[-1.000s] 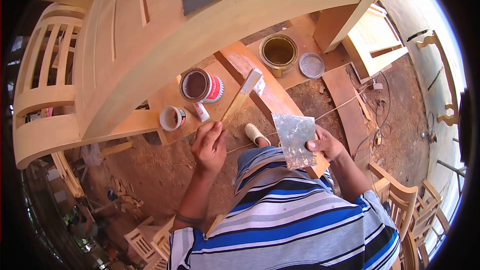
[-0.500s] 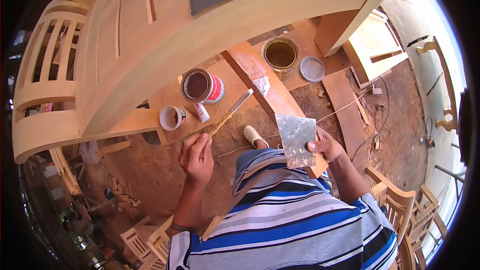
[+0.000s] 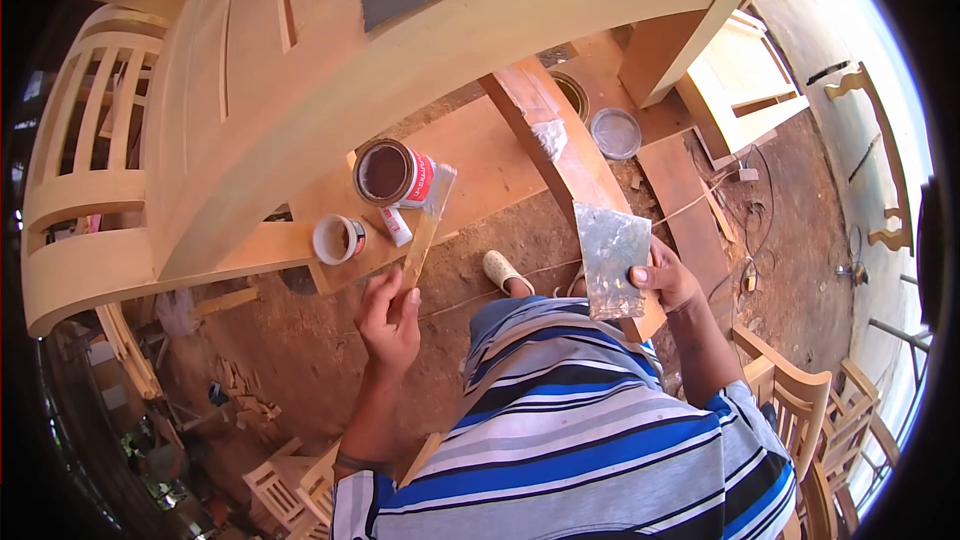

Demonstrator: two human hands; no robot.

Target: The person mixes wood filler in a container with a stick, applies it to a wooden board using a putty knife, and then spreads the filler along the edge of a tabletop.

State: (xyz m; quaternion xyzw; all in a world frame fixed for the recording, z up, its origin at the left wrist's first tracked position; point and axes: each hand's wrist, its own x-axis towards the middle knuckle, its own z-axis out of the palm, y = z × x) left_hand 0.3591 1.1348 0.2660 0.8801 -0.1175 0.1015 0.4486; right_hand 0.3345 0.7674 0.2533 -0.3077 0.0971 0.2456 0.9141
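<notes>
The left grip [image 3: 390,328] pinches a scraper [image 3: 424,237]. Past that grip sits a can [image 3: 396,175]. The right grip [image 3: 670,277] squeezes a metal plate [image 3: 609,258].

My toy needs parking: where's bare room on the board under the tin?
The tan wooden board looks bare between the red-labelled metal tin and the white-smeared wooden plank. It's crowded where the tin, round white tub and white tube cluster.

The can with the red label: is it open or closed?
The red-labelled can is open: its round mouth is uncovered and the brown inside shows. How full it is, I cannot tell.
</notes>
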